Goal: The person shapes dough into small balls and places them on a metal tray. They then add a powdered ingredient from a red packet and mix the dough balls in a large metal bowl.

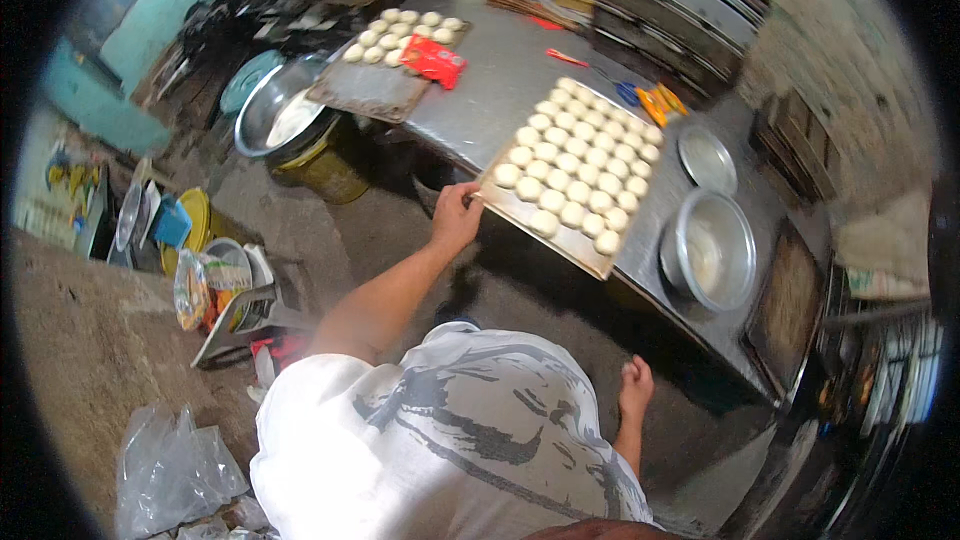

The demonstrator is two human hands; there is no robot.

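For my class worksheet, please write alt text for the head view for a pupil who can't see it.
A person's left hand grips the corner of a baking tray holding rows of round dough balls on a metal table. The right hand hangs free; a metal bowl stands to the tray's right.

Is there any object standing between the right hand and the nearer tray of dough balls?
Nothing visible stands between the right hand and the near edge of the baking tray. The left hand is at the tray's near left corner, off to that side.
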